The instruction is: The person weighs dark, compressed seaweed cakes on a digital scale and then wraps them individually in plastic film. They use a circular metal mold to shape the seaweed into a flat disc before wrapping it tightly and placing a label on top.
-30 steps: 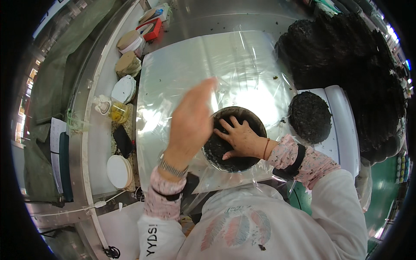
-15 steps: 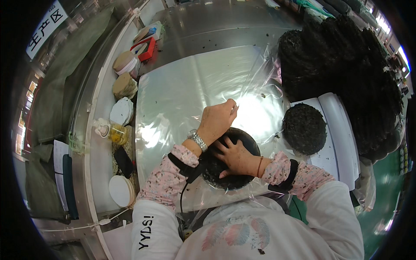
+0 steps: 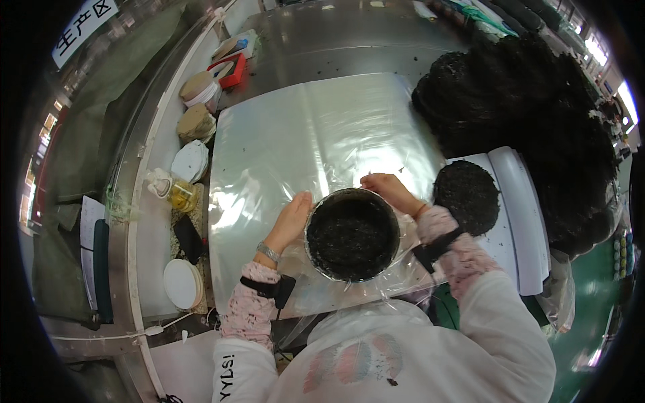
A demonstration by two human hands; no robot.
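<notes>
A round, deep black bowl (image 3: 396, 248) with a pale rim stands in front of me, holding a pressed mass of dark, flaky material (image 3: 352, 236). Clear plastic film (image 3: 403, 265) gathers in loose folds around it. My left hand (image 3: 291, 220) is closed at the bowl's left side, its fingers together at the film's edge. Across the rim at the upper right, my right hand (image 3: 394, 192) pinches the film, its fingertips partly hidden. To the right a round dark cake (image 3: 466, 197) of similar material lies on white sheets (image 3: 527, 221).
A stack of clear plastic sheets (image 3: 269, 134) covers the metal table (image 3: 349, 30). At far right a big dark heap (image 3: 510, 101) rises. Along the left ledge are a red tray (image 3: 232, 71), round discs (image 3: 190, 161), a yellow-liquid bottle (image 3: 180, 193), a black phone-like object (image 3: 188, 238) and white lids (image 3: 181, 283).
My right hand has lifted out of the bowl to its far right rim. My left hand has come down to the bowl's left side. The dark contents now show fully.
</notes>
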